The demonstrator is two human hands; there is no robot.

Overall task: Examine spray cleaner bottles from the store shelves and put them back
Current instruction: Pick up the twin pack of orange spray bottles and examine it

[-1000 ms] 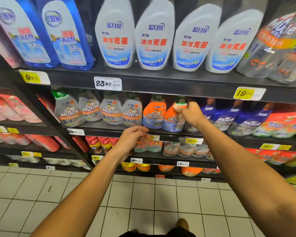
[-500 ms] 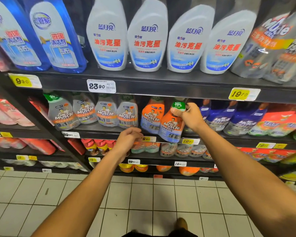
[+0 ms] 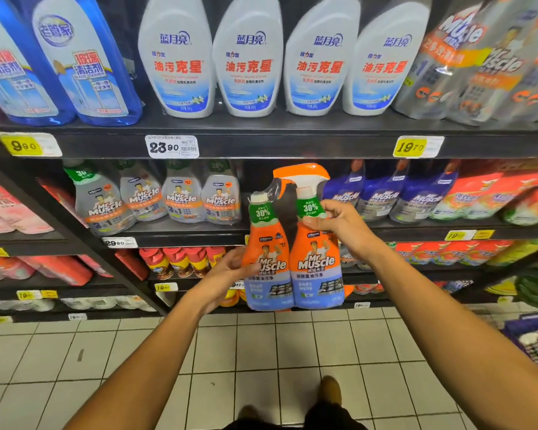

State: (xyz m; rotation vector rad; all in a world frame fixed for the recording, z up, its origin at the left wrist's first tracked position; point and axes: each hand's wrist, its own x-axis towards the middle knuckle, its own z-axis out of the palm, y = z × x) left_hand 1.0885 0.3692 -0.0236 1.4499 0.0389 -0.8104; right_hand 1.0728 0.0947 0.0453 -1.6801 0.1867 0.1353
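Observation:
An orange twin pack of spray cleaner [image 3: 295, 259], one trigger bottle and one refill wrapped together, hangs upright in front of the middle shelf [image 3: 199, 235]. My right hand [image 3: 342, 225] grips the neck of the trigger bottle just under its orange spray head. My left hand [image 3: 227, 274] holds the pack's lower left side, fingers curled onto the label. The gap it came from shows dark behind the pack.
Grey spray bottles [image 3: 156, 197] stand left of the gap, blue ones [image 3: 395, 197] to the right. White bottles [image 3: 249, 57] and blue glass cleaner [image 3: 84, 63] fill the top shelf. A shopping basket [image 3: 534, 339] sits at the lower right on the tiled floor [image 3: 261, 352].
My right hand has pulled the orange twin pack off the middle shelf and toward me. My left hand has moved from the shelf edge onto the pack's lower side.

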